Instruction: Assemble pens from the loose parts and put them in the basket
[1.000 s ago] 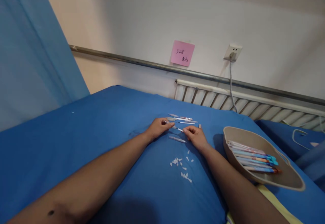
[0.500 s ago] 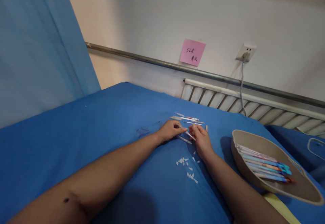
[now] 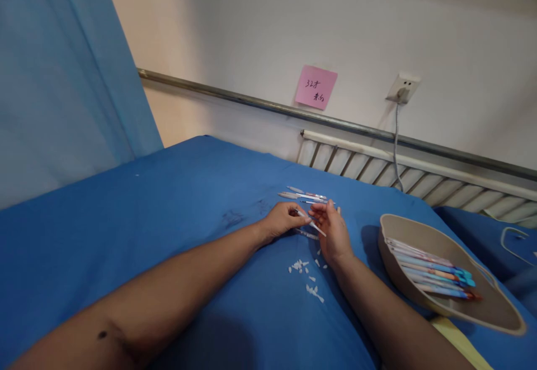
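Observation:
My left hand (image 3: 281,220) pinches a slim white pen (image 3: 318,228) between thumb and fingers, its far end slanting down to the right. Beside that end, my right hand (image 3: 337,235) is open, fingers loosely curved and apart from one another; whether its palm touches the pen I cannot tell. Another pen (image 3: 308,235) lies on the blue cloth (image 3: 188,191) just below the hands. Beyond the fingers rest several pens and pen parts (image 3: 289,195). Small white pointed pieces (image 3: 298,266) are scattered on the cloth nearer to me.
A beige basket (image 3: 388,224) holding several patterned pens (image 3: 432,269) stands to the right, with something yellow (image 3: 455,339) beneath its near edge. Behind the cloth are a radiator (image 3: 348,157), a metal rail (image 3: 251,100) and a plugged-in cord (image 3: 396,146). A blue curtain (image 3: 71,79) hangs left.
My right hand has loosened from the pen, its fingers opening and rising a little. My left hand still holds the pen. The view has shifted slightly.

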